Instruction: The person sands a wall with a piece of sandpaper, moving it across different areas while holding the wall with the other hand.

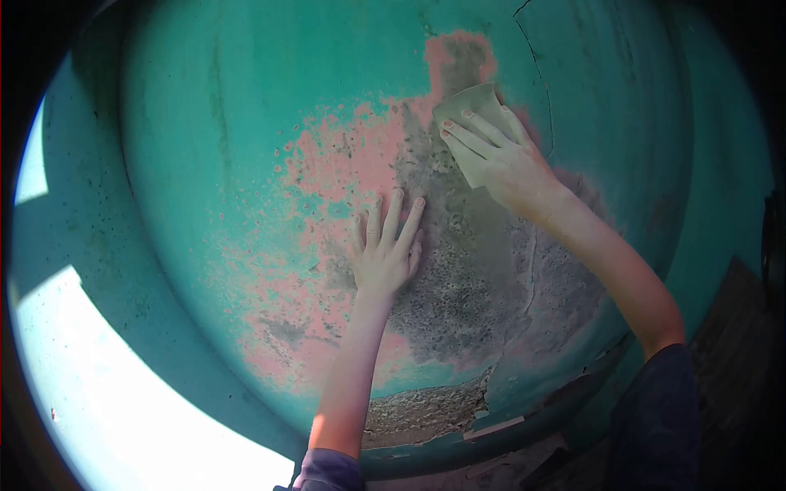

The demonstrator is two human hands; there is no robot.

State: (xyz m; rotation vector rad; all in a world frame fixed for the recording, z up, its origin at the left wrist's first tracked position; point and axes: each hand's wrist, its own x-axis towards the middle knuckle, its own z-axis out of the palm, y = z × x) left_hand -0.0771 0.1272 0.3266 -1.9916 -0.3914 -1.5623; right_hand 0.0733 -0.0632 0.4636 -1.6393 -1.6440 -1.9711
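Note:
In front of me stands a turquoise painted wall point(278, 74), worn through to a pink layer point(352, 155) and a rough grey patch point(450, 303). My right hand point(512, 168) presses a pale grey-green sheet that looks like sandpaper point(472, 96) against the upper part of the patch. Its fingers lie over the sheet, which stays flat on the surface. Lower and to the left, my left hand point(385, 254) rests on the wall with fingers spread, where pink meets grey. Nothing shows in it. Pale dust coats both hands.
A thin dark crack point(538, 69) runs down the wall at upper right. Along the bottom, a broken strip point(426, 413) exposes coarse material, with a light flat piece point(494, 428) beside it. Bright sunlight falls on a surface point(139, 393) at lower left.

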